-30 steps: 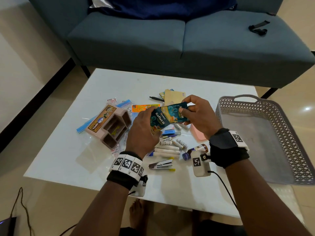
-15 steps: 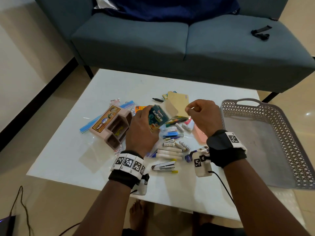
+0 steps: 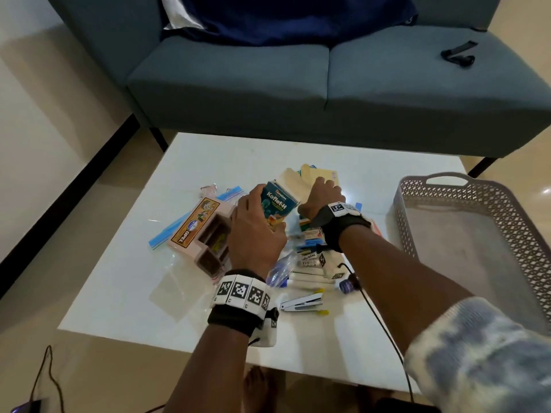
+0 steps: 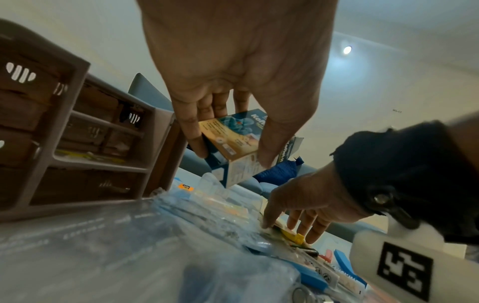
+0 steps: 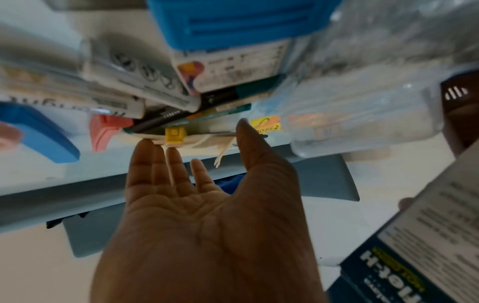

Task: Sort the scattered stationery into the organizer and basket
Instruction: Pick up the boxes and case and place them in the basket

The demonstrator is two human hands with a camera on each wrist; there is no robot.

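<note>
head view: a white table (image 3: 125,263) stands before a blue sofa (image 3: 298,84). the grey basket (image 3: 507,204) sits at the table's right edge and the pink organizer (image 3: 205,234) lies on its side left of centre, its open compartments facing the table's near right corner. between them lie markers (image 3: 310,259), a stapler (image 3: 304,302) toward the near edge, zip bags (image 3: 167,232) and tan envelopes (image 3: 319,174) toward the far edge.

the left hand (image 3: 256,234) grasps the box (image 3: 277,204) above the pile, just right of the organizer, fingers on one side and thumb on the other. the box is tilted, its long axis running from the near edge up toward the sofa, printed face up.

the right hand (image 3: 323,193), fingers released and straight, reaches low over the pile to the envelopes; the thumb tip (image 5: 243,127) touches the clutter. markers and bags crowd beneath the palm.

a second ago both hands held the box together; half a second ago the right had let go. now it has gone forward to the far side of the pile, and the left alone keeps the box.
</note>
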